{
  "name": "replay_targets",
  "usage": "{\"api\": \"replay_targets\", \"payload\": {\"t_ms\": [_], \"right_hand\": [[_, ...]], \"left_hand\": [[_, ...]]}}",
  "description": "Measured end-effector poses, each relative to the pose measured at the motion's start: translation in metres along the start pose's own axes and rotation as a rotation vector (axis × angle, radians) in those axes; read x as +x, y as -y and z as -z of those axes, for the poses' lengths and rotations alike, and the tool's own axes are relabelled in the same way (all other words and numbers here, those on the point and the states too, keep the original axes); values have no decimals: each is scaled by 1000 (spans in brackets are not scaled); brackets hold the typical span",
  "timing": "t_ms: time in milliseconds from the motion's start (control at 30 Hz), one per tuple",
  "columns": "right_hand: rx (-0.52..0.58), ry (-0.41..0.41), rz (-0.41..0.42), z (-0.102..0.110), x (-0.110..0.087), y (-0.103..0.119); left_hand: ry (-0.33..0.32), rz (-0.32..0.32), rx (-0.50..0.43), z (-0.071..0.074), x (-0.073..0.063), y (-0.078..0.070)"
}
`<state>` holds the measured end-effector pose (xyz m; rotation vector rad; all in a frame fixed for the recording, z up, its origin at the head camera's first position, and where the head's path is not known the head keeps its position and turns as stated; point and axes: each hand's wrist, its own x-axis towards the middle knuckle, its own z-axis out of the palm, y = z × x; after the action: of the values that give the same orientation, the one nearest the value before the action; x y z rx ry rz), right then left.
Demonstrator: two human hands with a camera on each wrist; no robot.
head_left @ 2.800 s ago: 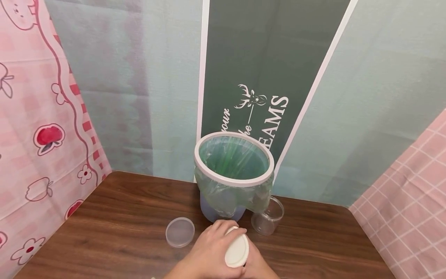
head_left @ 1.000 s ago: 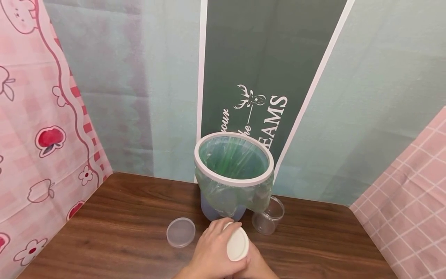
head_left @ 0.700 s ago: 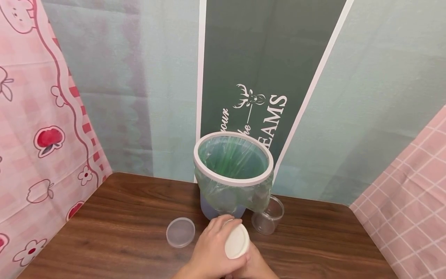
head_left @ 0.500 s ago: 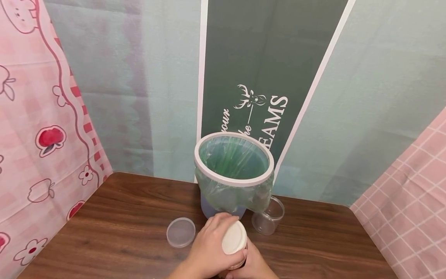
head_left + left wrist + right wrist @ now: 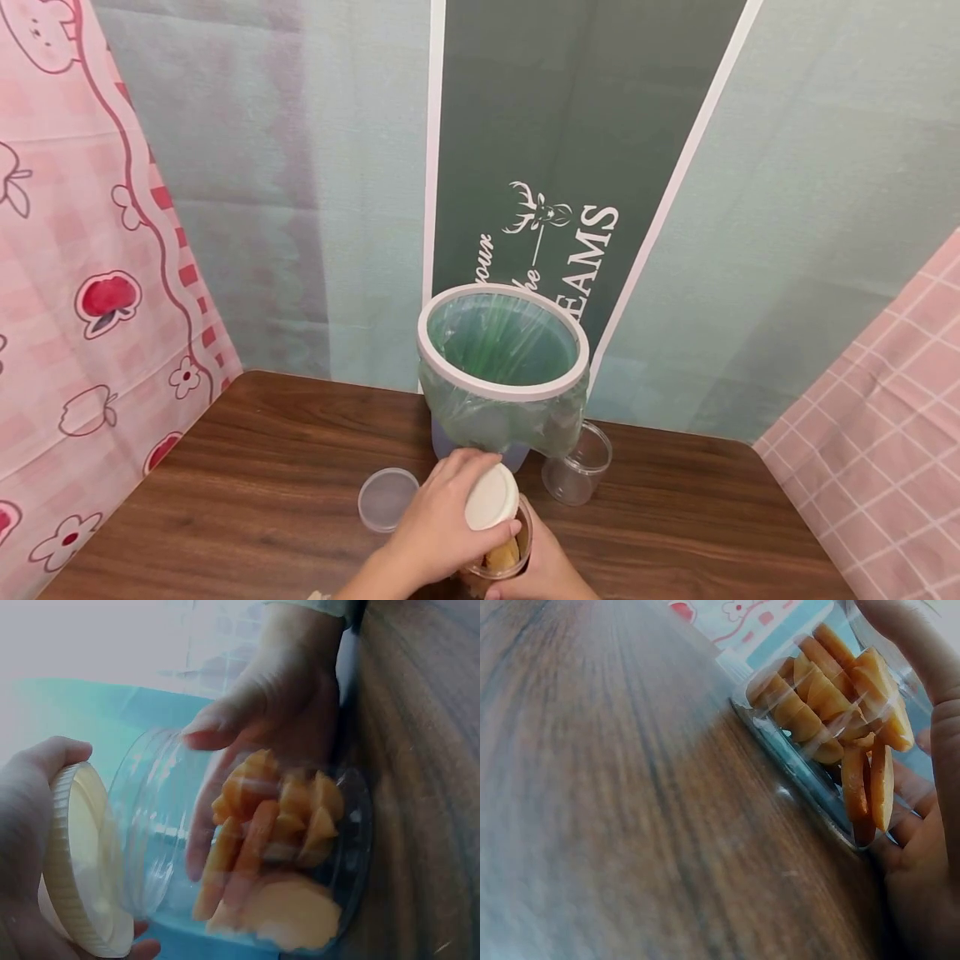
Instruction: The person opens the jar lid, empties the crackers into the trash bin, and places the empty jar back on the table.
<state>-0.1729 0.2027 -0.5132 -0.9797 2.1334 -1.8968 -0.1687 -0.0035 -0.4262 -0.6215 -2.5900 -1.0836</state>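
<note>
My left hand [image 5: 438, 521] grips a cream-white screw lid [image 5: 491, 497] with ridged sides, raised off the jar's mouth and tilted. Below it, my right hand [image 5: 551, 560] holds a clear plastic jar [image 5: 150, 825] upright against the brown tabletop. Several golden, ridged cookies or biscuits [image 5: 277, 825] lie in the lower part of that jar. In the left wrist view, the lid's hollow underside faces the open rim. The right wrist view shows my fingers wrapped round the jar wall, close over the wood.
Behind my hands stands a bin [image 5: 502, 389] with a white rim ring and a green plastic liner. A second clear jar [image 5: 577, 479] without a lid is right of it. To the left lies a translucent round lid [image 5: 386, 500] on the table [image 5: 262, 483].
My left hand has turned the white lid and lifted it up and left off the jar. The jar's mouth and the cookies now show. My right hand has stayed nearly in place.
</note>
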Motion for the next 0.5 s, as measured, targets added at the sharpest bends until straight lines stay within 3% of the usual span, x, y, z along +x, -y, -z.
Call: {"api": "replay_targets", "payload": {"t_ms": [267, 500], "right_hand": [[-21, -8, -30, 1, -1, 0], [-57, -14, -32, 1, 0, 0]], "left_hand": [[12, 73, -68, 15, 7, 9], [61, 73, -60, 17, 9, 15]]}}
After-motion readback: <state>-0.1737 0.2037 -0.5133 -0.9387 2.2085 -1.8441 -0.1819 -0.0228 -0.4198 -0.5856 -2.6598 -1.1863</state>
